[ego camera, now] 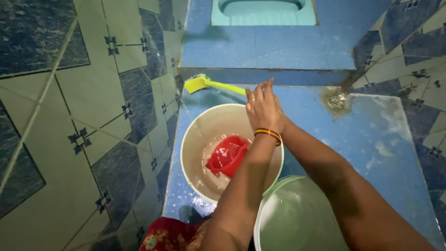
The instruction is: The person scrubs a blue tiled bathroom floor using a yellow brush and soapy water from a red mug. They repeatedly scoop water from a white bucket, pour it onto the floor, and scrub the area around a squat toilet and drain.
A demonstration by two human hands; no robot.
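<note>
Blue floor (371, 153): overlapping hands (264, 108) hide fingers clamped on yellow brush (211, 84) handle.

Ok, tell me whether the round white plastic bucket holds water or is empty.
Partly filled: shallow water glints at the bottom of the white bucket, and a red plastic scoop sits in it.

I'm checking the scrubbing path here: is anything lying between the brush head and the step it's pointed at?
Nothing visible does. Both hands grip the handle of the yellow-green brush, whose head rests on the wet blue floor right at the foot of the raised step. The white bucket sits nearer, behind the head.
</note>
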